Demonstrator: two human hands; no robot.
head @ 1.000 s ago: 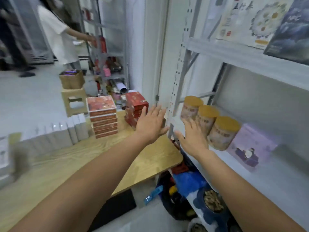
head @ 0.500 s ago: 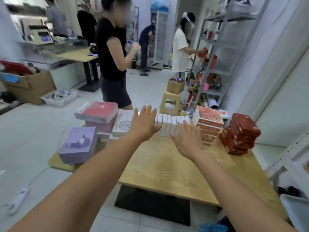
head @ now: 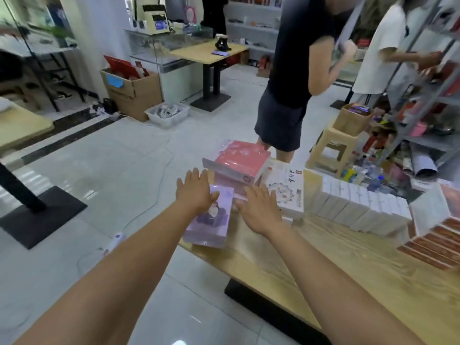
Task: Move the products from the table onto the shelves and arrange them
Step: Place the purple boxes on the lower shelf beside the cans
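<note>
A lilac box with a figure printed on it lies at the left end of the wooden table. My left hand hovers over its far left corner, fingers spread, holding nothing. My right hand is spread just right of the box, over the table, also holding nothing. Behind the hands sits a pink box on a stack. A white box with a round pattern lies to the right. A row of white boxes stands further right, then stacked red boxes.
A person in black stands just beyond the table's far edge. Another person in white reaches into a metal shelf rack at the right. A plastic stool carries a basket. A table base and a cable lie on the floor at left.
My view has swung left from the shelf to the table's left end. Both hands have moved over the lilac box and the stack beside it.
</note>
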